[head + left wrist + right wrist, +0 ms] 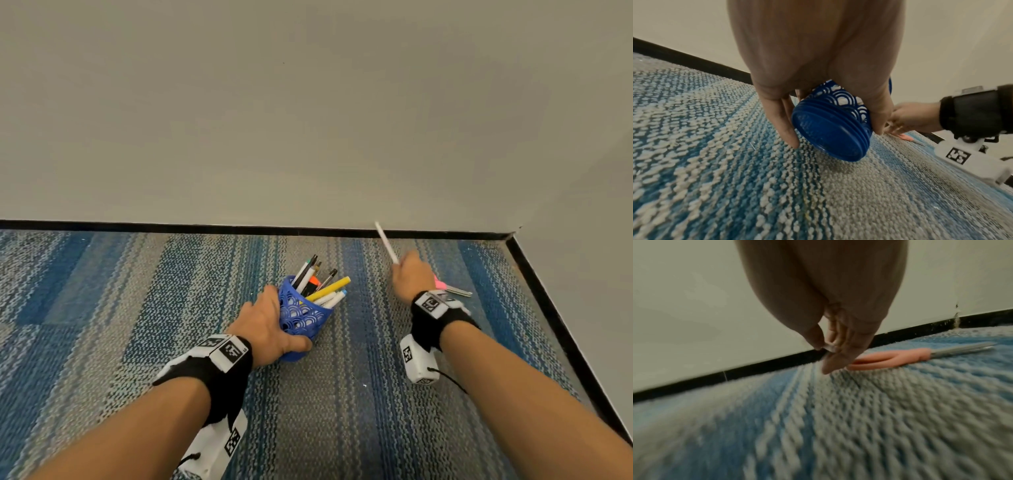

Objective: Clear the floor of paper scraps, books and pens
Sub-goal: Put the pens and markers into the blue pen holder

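A blue lattice pen holder (303, 317) full of several pens and markers (322, 286) leans tilted on the carpet. My left hand (270, 325) grips it round its lower wall, thumb on the near side; its tilted base (830, 134) shows in the left wrist view. To the right, my right hand (409, 277) pinches a white pen (386, 242), which points up toward the wall. In the right wrist view the fingers (830, 344) are curled together, and the pen itself is barely seen. Pink-handled scissors (452, 288) lie on the carpet just beyond that hand, also plain as scissors (910, 357) from the wrist.
Blue and grey striped carpet (171, 291) covers the floor. A plain wall with a black skirting board (205, 226) runs across the back and meets a second wall (582, 240) at the right corner.
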Demonstrator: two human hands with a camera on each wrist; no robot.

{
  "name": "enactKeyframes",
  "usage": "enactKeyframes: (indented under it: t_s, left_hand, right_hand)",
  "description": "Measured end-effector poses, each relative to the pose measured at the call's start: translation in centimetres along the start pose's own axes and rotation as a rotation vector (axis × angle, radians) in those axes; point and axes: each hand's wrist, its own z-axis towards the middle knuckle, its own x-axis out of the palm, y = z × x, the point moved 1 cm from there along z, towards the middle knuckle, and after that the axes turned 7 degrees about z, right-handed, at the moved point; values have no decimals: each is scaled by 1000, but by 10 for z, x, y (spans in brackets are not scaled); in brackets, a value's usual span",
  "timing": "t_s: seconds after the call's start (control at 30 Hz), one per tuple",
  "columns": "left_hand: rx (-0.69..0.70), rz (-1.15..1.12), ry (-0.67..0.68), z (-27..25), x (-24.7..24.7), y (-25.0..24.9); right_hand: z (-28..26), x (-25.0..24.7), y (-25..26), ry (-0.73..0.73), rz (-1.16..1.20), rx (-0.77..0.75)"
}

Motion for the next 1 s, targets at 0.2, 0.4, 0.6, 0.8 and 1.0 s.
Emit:
enactKeyframes:
  t_s: [0.2,0.4,0.6,0.8,1.0]
  left_hand:
    - [5,46,-13,-1,0,-8]
    - [2,74,7,-1,-3,-15]
    - [4,114,14,-10,-7,-25]
    - [19,166,60,-8,-6,-33]
    - [26,204,69,-4,-6,-39]
  right_hand:
    - [-34,-60,50,271,807,-264]
    - [-63,-53,69,503,285,-528]
    - [-18,-45,-31,88,-283,-187]
    - [-26,-36,-80,-11,-309,-121]
    - [-34,-55,-55,213,-367,101]
